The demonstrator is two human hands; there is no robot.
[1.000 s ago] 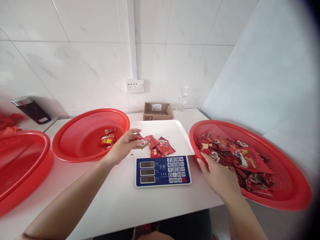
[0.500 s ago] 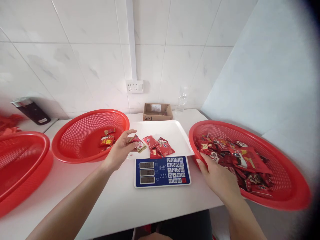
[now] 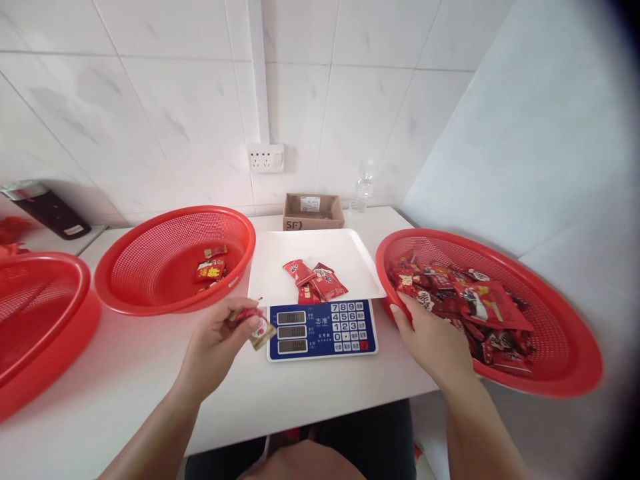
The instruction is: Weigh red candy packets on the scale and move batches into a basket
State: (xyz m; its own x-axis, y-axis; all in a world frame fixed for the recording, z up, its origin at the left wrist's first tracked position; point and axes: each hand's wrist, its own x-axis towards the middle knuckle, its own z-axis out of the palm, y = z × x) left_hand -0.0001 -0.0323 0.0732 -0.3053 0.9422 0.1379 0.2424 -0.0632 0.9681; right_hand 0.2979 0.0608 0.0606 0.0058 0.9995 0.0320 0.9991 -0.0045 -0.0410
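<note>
On the table (image 3: 150, 380), in the head view, the left hand (image 3: 213, 343) pinched one packet (image 3: 259, 329) between thumb and fingers. It was just left of the scale (image 3: 320, 331) and in front of its tray (image 3: 280, 257), with the packet's long side slanting down to the right. The pile (image 3: 313, 282) lay up and right of that hand, and the left basket (image 3: 150, 263) up and left. The right hand (image 3: 431, 337) lay palm down over the right basket (image 3: 560, 380) rim with its fingers bent among the sweets; I could not tell if it held one.

You stand at a small packing station: tiled wall (image 3: 150, 100), white worktop (image 3: 125, 360), digital price scale (image 3: 323, 328), red mesh baskets (image 3: 170, 308) holding wrapped sweets (image 3: 480, 303)
</note>
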